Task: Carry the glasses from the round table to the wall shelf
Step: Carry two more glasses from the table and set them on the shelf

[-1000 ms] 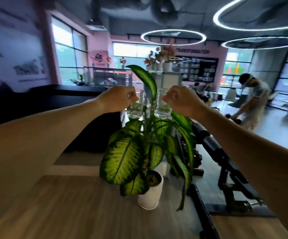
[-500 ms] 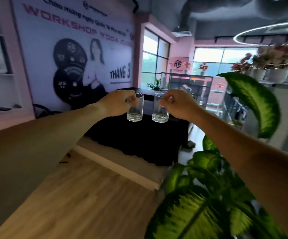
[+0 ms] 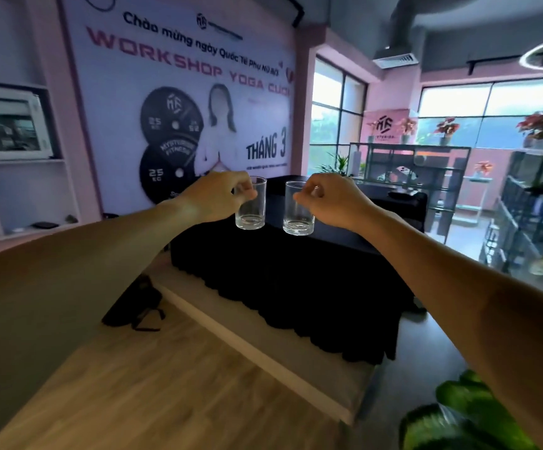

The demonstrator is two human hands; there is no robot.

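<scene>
Glasses, two clear empty tumblers, hang upright side by side in midair: left hand (image 3: 213, 198) pinches the left glass (image 3: 250, 204) at its rim, right hand (image 3: 332, 199) the right glass (image 3: 297, 211), before a black-draped table (image 3: 296, 271); the wall shelf (image 3: 20, 196) beyond is blurred.

You see clear glasses (image 3: 250, 206) over a black tablecloth (image 3: 280, 280); at eleven o'clock, a white banner (image 3: 179, 102) lettered pink.

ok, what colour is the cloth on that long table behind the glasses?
Black, with a pleated skirt; head view, the only one.
</scene>
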